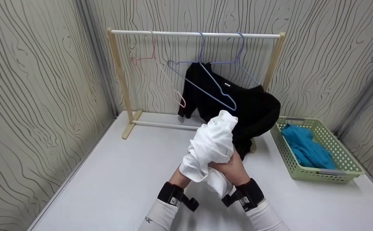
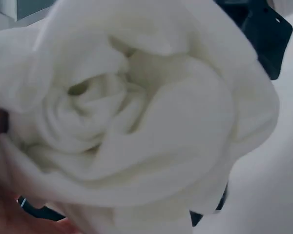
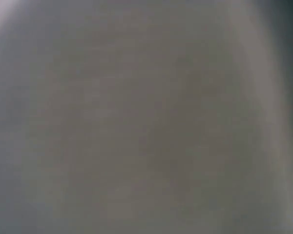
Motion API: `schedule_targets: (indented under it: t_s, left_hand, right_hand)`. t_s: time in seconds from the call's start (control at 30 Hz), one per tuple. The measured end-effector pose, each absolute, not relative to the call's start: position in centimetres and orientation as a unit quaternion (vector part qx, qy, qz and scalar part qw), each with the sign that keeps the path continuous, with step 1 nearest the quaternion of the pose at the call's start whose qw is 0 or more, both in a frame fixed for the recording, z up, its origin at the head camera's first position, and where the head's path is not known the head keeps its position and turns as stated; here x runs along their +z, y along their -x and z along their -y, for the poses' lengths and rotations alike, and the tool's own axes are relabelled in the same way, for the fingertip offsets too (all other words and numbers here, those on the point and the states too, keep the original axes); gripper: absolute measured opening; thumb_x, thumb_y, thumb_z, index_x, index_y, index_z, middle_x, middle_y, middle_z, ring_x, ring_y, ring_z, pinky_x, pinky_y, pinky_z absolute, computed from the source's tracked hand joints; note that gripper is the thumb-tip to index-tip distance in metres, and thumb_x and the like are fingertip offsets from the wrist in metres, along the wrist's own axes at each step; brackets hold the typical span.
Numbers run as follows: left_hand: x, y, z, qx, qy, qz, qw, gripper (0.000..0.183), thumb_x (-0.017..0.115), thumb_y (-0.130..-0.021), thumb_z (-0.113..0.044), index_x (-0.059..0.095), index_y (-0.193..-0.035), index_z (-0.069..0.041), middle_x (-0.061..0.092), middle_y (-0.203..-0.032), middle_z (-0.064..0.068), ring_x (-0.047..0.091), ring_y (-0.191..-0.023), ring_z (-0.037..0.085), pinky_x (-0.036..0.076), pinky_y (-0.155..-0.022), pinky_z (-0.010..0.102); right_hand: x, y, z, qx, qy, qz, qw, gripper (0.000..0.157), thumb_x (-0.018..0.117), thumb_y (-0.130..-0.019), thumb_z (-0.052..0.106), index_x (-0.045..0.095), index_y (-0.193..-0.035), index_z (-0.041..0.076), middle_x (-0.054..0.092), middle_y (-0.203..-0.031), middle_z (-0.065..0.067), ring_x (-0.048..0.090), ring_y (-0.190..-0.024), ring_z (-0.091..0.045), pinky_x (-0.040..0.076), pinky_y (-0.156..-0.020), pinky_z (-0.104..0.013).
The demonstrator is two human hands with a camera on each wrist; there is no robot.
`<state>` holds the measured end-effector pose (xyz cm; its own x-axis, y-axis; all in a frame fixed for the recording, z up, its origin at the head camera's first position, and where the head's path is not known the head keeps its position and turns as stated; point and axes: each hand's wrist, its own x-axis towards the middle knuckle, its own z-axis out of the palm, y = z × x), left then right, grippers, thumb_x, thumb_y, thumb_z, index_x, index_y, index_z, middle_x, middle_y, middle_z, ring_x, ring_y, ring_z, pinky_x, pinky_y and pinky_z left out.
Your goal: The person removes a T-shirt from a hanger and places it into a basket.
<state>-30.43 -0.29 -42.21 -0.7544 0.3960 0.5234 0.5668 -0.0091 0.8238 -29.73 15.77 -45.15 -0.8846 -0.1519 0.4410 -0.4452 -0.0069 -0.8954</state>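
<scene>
A bunched, twisted white cloth is held up above the table between my two hands. My right hand grips its lower right side, the thumb lying across the folds. My left hand holds it from the left; the cloth covers its fingers in the head view. Close up in the left wrist view, the white cloth shows coiled folds, with skin at the lower left edge. The right wrist view is filled by a blurred pale surface. What kind of garment the cloth is, I cannot tell.
Behind stands a wooden rack with a white rail. From it hang a pink hanger, a blue-purple hanger, and a purple hanger bearing a black top. On the right, a green basket contains a blue cloth.
</scene>
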Motion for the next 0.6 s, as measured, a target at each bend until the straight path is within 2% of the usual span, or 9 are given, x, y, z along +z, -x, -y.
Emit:
schedule_targets:
  t_s: [0.03,0.1,0.13,0.2,0.3,0.47,0.6]
  left_hand:
    - [-43.2,30.2,1.1,-0.681,0.321,0.657,0.026,0.068,0.054,-0.100,-0.020,0.027,-0.157,0.008,0.033,-0.164,0.026,0.037,-0.151,0.031,0.028,-0.126,0.032]
    - [-44.5,29.7,2.5,-0.715,0.267,0.646,-0.026,0.074,0.059,-0.098,-0.024,0.028,-0.160,0.000,0.037,-0.164,0.019,0.041,-0.147,0.024,0.033,-0.121,0.031]
    - [-44.8,29.5,3.1,-0.718,0.246,0.650,-0.046,0.075,0.063,-0.096,-0.024,0.030,-0.160,-0.004,0.039,-0.163,0.016,0.042,-0.146,0.025,0.035,-0.120,0.033]
    - [-45.3,29.2,3.9,-0.704,0.211,0.675,-0.062,0.071,0.065,-0.097,-0.018,0.034,-0.160,-0.007,0.043,-0.161,0.015,0.044,-0.144,0.025,0.038,-0.116,0.035]
    - [-45.3,29.5,4.9,-0.689,0.208,0.692,-0.059,0.071,0.066,-0.098,-0.013,0.032,-0.160,-0.005,0.044,-0.158,0.022,0.045,-0.144,0.036,0.042,-0.116,0.044]
    - [-45.2,30.0,6.5,-0.645,0.184,0.742,-0.004,0.075,0.064,-0.098,-0.012,0.026,-0.161,-0.002,0.039,-0.156,0.035,0.043,-0.144,0.050,0.042,-0.115,0.056]
    - [-45.6,30.3,7.6,-0.575,0.113,0.806,0.084,0.078,0.066,-0.099,-0.025,0.025,-0.162,-0.004,0.029,-0.161,0.035,0.032,-0.149,0.053,0.037,-0.116,0.065]
  right_hand:
    - [-45.0,29.7,-15.9,0.673,-0.213,0.700,0.110,0.072,0.084,-0.071,-0.007,0.049,-0.134,-0.001,0.068,-0.115,0.006,0.065,-0.107,-0.012,0.052,-0.097,-0.027]
    - [-44.9,29.6,-16.1,0.668,-0.207,0.706,0.113,0.074,0.085,-0.070,-0.007,0.048,-0.134,-0.001,0.068,-0.114,0.006,0.065,-0.106,-0.012,0.051,-0.096,-0.026]
    - [-44.9,29.6,-16.2,0.668,-0.205,0.707,0.115,0.073,0.085,-0.070,-0.008,0.048,-0.134,-0.001,0.067,-0.114,0.007,0.065,-0.106,-0.011,0.051,-0.096,-0.026]
    - [-44.7,29.6,-16.4,0.672,-0.197,0.704,0.118,0.073,0.084,-0.070,-0.009,0.049,-0.133,0.000,0.068,-0.114,0.007,0.065,-0.106,-0.011,0.051,-0.096,-0.025]
    - [-44.5,29.8,-17.1,0.681,-0.181,0.699,0.126,0.069,0.082,-0.072,-0.010,0.050,-0.132,0.003,0.068,-0.113,0.007,0.065,-0.106,-0.011,0.051,-0.097,-0.024]
    - [-43.8,29.8,-18.4,0.698,-0.145,0.687,0.139,0.063,0.080,-0.074,-0.012,0.054,-0.127,0.011,0.068,-0.110,0.008,0.065,-0.105,-0.011,0.051,-0.096,-0.024]
    - [-43.6,29.9,-19.2,0.706,-0.136,0.681,0.140,0.063,0.079,-0.075,-0.013,0.054,-0.126,0.013,0.068,-0.110,0.008,0.065,-0.105,-0.011,0.050,-0.097,-0.024]
